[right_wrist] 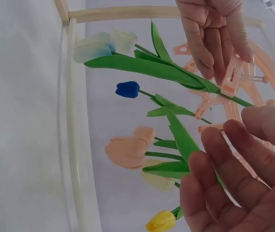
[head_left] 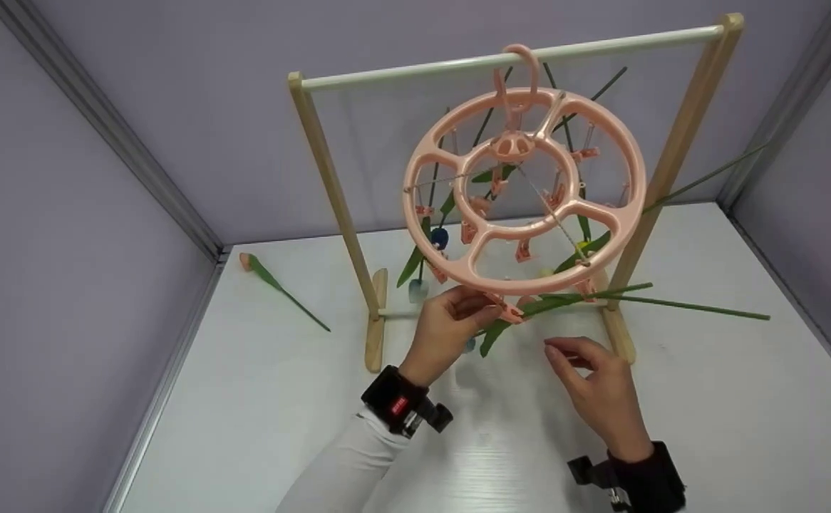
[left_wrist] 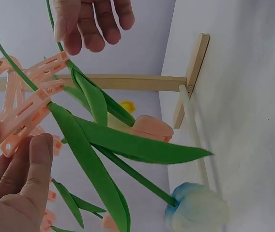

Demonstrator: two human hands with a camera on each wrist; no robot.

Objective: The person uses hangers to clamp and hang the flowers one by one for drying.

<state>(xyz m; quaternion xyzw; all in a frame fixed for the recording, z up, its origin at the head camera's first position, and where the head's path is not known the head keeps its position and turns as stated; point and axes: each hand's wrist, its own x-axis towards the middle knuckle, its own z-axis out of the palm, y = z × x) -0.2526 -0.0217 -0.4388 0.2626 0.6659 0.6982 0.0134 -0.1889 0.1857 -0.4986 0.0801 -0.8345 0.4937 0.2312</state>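
Note:
My left hand (head_left: 442, 333) pinches a peach clothes peg (left_wrist: 23, 120) that hangs from a round peach drying hanger (head_left: 438, 265). The peg's jaws are on the green stem of an artificial tulip with a pale blue and white bloom (left_wrist: 198, 208), its leaves (right_wrist: 147, 70) spreading beside the peg. Just to the right, my right hand (head_left: 604, 392) is raised with loosely bent fingers and nothing between them. Other pegs hold tulips bloom-down, among them a dark blue tulip (right_wrist: 128, 89), a peach tulip (right_wrist: 127, 151) and a yellow tulip (right_wrist: 160, 221).
The hanger hooks over the white bar (head_left: 415, 68) of a wooden rack (head_left: 333, 192) on the white table (head_left: 259, 427). One peach tulip (head_left: 269, 278) lies on the table at the left. Stems (head_left: 700, 308) stick out past the rack's right side. Grey walls (head_left: 88, 214) surround the table.

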